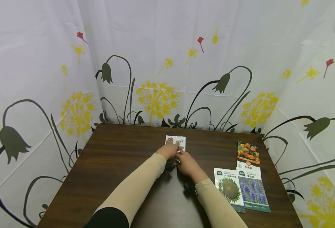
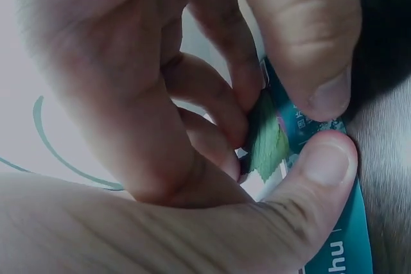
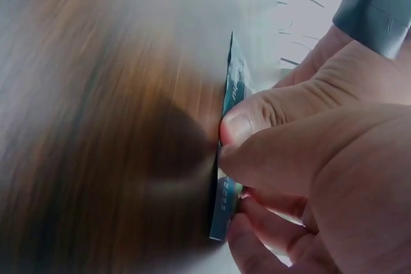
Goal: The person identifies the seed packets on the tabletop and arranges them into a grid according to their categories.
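Observation:
A white seed packet (image 1: 176, 141) with a teal edge lies on the dark wooden table (image 1: 119, 164), just past its middle. Both hands meet at its near edge. My left hand (image 1: 171, 148) pinches the packet (image 2: 273, 142) between thumb (image 2: 321, 165) and curled fingers, over a green leaf picture. My right hand (image 1: 181, 156) grips the same packet (image 3: 228, 178) from the right, its thumb (image 3: 257, 120) pressed on the teal edge and its fingers curled underneath. Most of the packet's near half is hidden by the hands.
Three more seed packets lie at the table's right: an orange-flower one (image 1: 248, 153), a sunflower one (image 1: 229, 189) and a purple-flower one (image 1: 253, 189). A flower-printed curtain (image 1: 167, 79) closes in the table at the back and sides.

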Tool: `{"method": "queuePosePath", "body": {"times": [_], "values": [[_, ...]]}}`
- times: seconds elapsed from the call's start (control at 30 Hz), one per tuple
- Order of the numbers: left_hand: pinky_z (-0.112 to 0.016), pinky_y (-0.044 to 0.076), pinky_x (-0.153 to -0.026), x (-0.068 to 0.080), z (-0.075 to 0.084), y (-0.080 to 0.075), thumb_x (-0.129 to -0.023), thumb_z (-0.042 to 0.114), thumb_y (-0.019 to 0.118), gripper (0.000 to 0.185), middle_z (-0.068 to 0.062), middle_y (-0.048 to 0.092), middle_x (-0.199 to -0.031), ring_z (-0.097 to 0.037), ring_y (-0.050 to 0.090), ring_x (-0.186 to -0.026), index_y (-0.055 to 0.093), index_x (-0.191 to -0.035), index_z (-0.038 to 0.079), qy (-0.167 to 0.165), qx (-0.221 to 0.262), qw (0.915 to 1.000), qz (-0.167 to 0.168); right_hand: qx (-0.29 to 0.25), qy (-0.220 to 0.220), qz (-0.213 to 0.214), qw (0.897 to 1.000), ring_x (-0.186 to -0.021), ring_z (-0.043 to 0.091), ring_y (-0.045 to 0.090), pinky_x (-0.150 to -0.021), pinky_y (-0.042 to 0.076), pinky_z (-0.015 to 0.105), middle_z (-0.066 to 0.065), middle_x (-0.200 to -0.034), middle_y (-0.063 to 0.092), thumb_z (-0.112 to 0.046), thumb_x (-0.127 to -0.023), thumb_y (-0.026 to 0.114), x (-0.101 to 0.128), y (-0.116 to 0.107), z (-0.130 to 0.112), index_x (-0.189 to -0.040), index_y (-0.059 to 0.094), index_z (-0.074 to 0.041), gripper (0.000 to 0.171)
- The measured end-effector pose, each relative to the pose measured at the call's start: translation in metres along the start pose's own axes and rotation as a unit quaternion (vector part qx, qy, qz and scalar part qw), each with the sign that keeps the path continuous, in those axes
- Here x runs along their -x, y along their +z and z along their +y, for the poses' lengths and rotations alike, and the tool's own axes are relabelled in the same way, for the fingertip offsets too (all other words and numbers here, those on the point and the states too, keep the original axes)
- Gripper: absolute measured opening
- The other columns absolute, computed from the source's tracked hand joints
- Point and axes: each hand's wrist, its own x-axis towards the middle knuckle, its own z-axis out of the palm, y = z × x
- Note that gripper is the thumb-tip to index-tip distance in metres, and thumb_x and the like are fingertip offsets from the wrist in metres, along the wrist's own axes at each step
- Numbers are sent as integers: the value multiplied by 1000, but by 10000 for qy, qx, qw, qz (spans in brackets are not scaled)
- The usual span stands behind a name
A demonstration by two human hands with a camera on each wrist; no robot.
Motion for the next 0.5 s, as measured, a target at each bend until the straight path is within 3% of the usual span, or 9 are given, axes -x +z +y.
{"method": "queuePosePath", "body": {"times": [0.17, 0.27, 0.3, 0.37, 0.5], "values": [[-55, 42, -127, 4, -10, -5, -76, 24, 102, 119, -33, 12, -179, -46, 12, -170, 32, -172, 11, 18, 72, 9999, 88, -69, -401, 30, 9992, -122, 37, 70, -108, 56, 52, 15, -127, 73, -4, -94, 77, -13, 19, 18, -118, 75, -11, 25], [-56, 40, -128, 4, -17, -8, -76, 24, 102, 119, -34, 12, -179, -47, 13, -170, 33, -171, 11, -21, 87, 9999, 117, -99, -631, 54, 9979, -117, 36, 70, -105, 57, 53, 16, -122, 73, -3, -93, 75, -19, 21, 18, -115, 75, -10, 23], [-56, 38, -130, 5, -18, -9, -76, 24, 102, 119, -33, 11, -179, -47, 13, -170, 32, -172, 11, -30, 100, 9999, 126, -156, -595, -6, 9981, -117, 40, 70, -105, 56, 55, 20, -122, 72, 2, -92, 74, -18, 9, 5, -114, 75, -6, 23], [-56, 36, -131, 6, -22, -11, -77, 24, 102, 119, -34, 11, -179, -47, 12, -170, 32, -172, 11, -22, 89, 9999, 137, -95, -788, 80, 9968, -115, 36, 70, -105, 57, 51, 16, -119, 72, -2, -96, 72, -22, 17, 12, -113, 74, -10, 19], [-58, 34, -132, 13, -24, -15, -79, 20, 100, 115, -33, 12, -179, -47, 13, -170, 33, -172, 9, -93, 188, 9998, 56, 21, -590, -129, 9982, -117, 38, 70, -107, 56, 53, 17, -122, 72, 0, -96, 72, -25, 14, 0, -114, 74, -9, 21]]}}
